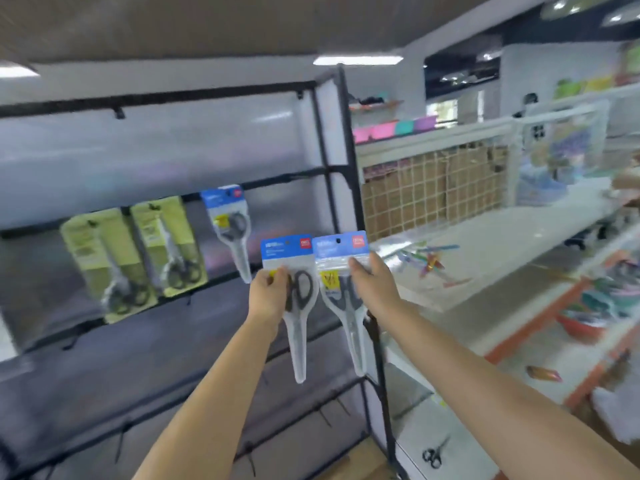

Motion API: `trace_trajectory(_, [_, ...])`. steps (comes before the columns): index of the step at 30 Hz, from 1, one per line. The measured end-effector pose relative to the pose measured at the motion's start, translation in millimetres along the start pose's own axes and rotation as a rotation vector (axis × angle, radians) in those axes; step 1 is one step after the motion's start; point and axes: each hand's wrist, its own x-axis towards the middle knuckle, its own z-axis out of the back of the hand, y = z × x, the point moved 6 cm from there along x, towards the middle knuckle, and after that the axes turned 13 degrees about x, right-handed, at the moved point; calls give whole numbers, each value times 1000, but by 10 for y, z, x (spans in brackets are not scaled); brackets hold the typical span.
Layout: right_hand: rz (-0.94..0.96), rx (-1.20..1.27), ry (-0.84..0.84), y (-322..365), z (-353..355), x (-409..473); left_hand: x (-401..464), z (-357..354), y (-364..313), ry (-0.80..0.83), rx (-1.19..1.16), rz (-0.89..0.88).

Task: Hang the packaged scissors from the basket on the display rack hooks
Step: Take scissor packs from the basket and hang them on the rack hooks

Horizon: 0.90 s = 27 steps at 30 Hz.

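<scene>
Now both hands are raised in front of the display rack (341, 174), and each one carries a pack of scissors. I take the black corner post of the rack as the landmark. The left hand (268, 296) pinches the left blue pack (289, 268) with fingers and thumb at the level of the scissor handles, just left of the post. The right hand (372, 280) holds the right blue pack (341, 268) with its fingers curled over the front of the card, directly in front of the post. The two packs are side by side and their header cards slightly overlap.

Further left of the post, one hung blue pack (228, 220) is already on the middle rail, and beyond it two yellow packs (138, 254) hang on the same rail. The basket is not visible in this view.

I judge that the step in hand is carrying two packs up to the rail, with the hanging itself not yet done. The picture is blurred, so a free hook is hard to see; I cannot tell where exactly one is. The next move probably calls for bringing the small hole in one header card in line with a hook tip between the hung blue pack and the post, then pushing the card onto it. With both hands full, one pack must be hung first.
</scene>
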Motion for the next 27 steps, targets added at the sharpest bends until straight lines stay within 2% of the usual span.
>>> trace_trajectory(4, [-59, 46, 103, 13, -519, 71, 169, 452, 159, -58, -15, 24])
trace_trajectory(10, [-93, 105, 149, 40, -1044, 288, 461, 864, 481, -139, -48, 113])
trace_trajectory(27, [37, 231, 188, 232, -1896, 1009, 1211, 1149, 332, -229, -45, 29])
